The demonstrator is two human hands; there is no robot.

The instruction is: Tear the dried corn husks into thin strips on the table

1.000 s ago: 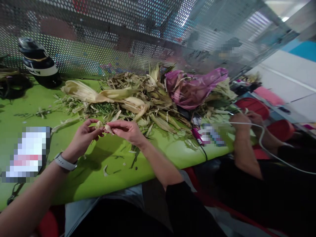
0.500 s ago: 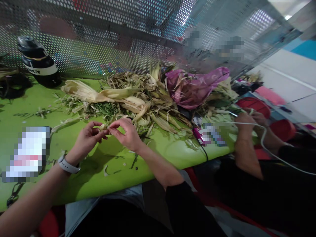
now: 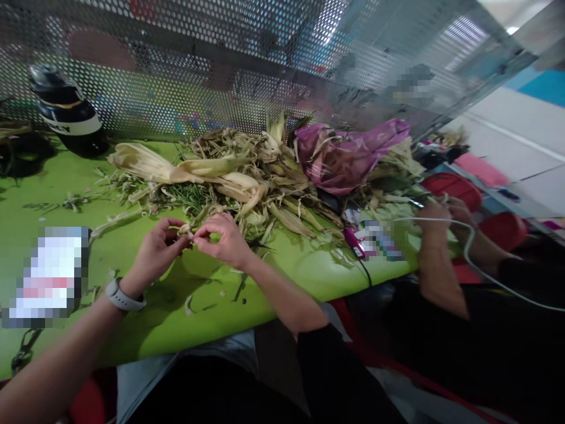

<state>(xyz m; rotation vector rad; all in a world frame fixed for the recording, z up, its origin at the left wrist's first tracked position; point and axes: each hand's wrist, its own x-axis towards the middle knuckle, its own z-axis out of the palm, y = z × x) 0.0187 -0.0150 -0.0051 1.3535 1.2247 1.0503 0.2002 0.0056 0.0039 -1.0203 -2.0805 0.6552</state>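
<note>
My left hand (image 3: 154,252), with a white watch on its wrist, and my right hand (image 3: 224,238) meet above the green table (image 3: 176,318). Both pinch a small pale piece of corn husk (image 3: 184,230) between their fingertips. Just behind them lies a big heap of dry corn husks (image 3: 229,174), from the table's middle towards the right.
A pink plastic bag (image 3: 344,156) sits on the heap's right side. A black and white container (image 3: 68,112) stands far left against a perforated metal screen (image 3: 198,65). On the right, another person's hands (image 3: 435,215) work beside a white cable. Husk scraps litter the table.
My two hands have drawn slightly nearer to me and closer together around the husk piece. The other person's hands shifted slightly.
</note>
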